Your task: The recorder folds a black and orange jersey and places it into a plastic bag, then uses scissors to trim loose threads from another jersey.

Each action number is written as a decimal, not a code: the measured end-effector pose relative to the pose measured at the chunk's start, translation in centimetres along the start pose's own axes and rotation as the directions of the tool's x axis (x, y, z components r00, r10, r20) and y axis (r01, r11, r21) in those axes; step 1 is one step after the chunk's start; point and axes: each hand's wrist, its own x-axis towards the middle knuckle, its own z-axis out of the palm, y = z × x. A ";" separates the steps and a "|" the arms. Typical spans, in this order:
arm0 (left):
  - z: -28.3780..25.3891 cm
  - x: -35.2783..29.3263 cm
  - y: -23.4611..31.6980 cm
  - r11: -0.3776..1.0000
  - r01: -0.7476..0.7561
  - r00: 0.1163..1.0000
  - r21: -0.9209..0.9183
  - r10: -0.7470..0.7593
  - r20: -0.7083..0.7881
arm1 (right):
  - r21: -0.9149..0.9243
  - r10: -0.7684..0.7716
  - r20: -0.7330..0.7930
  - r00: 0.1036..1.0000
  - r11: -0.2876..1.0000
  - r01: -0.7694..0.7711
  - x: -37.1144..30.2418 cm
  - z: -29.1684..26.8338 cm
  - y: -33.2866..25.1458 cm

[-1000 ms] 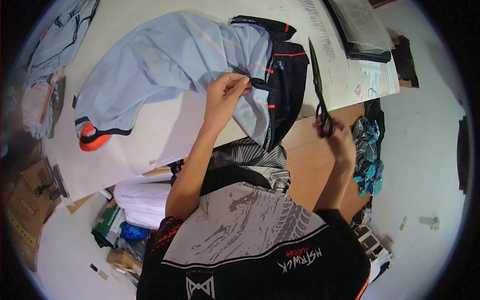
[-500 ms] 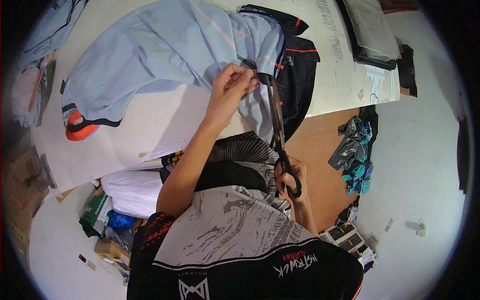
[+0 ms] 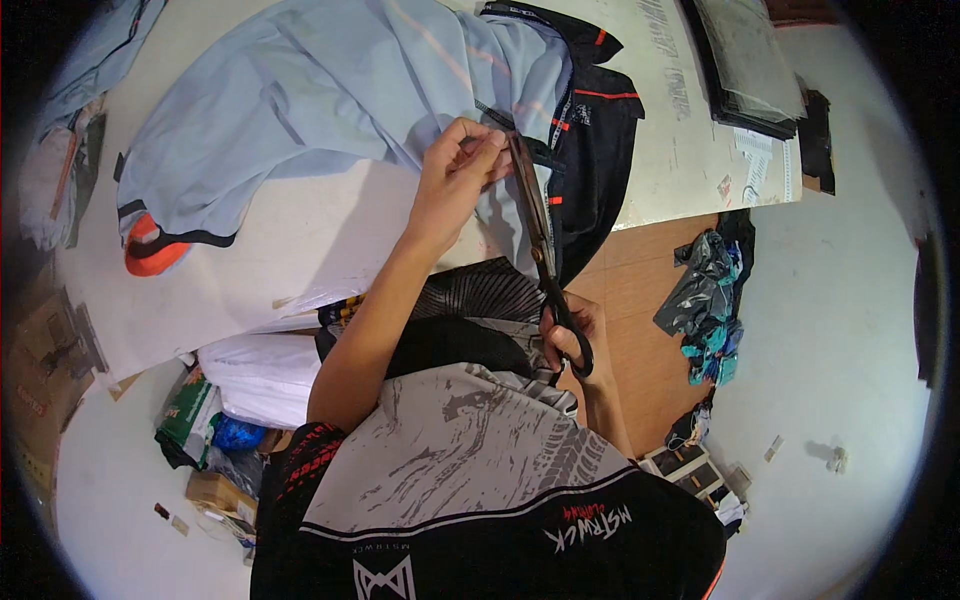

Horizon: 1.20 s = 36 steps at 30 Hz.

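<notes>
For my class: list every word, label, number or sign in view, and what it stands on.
I won't copy wording, only place it:
Worn shirt: white and red lettering, legible.
Blue-and-black garment: small white print, too small.
Table: grey lettering, blurred.
Cardboard box: red print, blurred.
Green bag: white print, too small.
Paper sheet: fine print, too small.

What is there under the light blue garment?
The garment lies mostly on the white table, which shows around it. The surface directly beneath is covered, so whether anything else lies there cannot be seen.
</notes>
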 end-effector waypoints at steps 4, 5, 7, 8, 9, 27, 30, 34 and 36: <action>0.0 0.0 0.0 1.000 -0.001 1.000 -0.018 0.001 0.012 | 0.023 -0.012 0.000 1.000 1.000 0.012 0.3 0.4 -0.6; 0.0 0.0 -0.1 1.000 0.000 1.000 -0.018 0.000 0.013 | 0.024 -0.012 0.000 1.000 1.000 0.012 0.3 0.4 -0.6; -0.2 0.1 -0.3 1.000 -0.008 0.999 0.023 0.007 0.038 | 0.057 -0.005 -0.008 1.000 0.998 0.006 0.3 0.4 -0.5; -0.3 0.1 -0.4 1.000 -0.009 0.999 0.023 0.008 0.037 | 0.056 -0.006 -0.007 1.000 0.998 0.006 0.4 0.3 -0.4; -0.2 0.1 -0.5 1.000 -0.018 1.000 0.015 0.017 0.018 | 0.042 -0.005 -0.010 1.000 0.999 0.005 0.4 0.2 -0.3; -0.1 -0.2 -0.2 0.998 -0.001 1.000 -0.056 0.002 0.022 | -0.018 0.042 -0.083 0.996 0.999 -0.044 1.2 0.6 -0.7; 0.0 -0.2 -0.1 0.999 0.000 1.000 -0.051 0.002 0.022 | -0.022 0.040 -0.096 0.995 0.999 -0.042 1.3 0.6 -0.7; -0.2 -0.1 -0.1 1.000 0.024 1.000 -0.014 -0.024 0.012 | -0.050 0.030 -0.102 0.994 0.998 -0.035 1.3 0.6 -0.8; -0.1 -0.1 -0.1 1.000 0.025 1.000 -0.007 -0.025 0.012 | -0.052 0.032 -0.107 0.994 0.998 -0.037 1.3 0.5 -0.9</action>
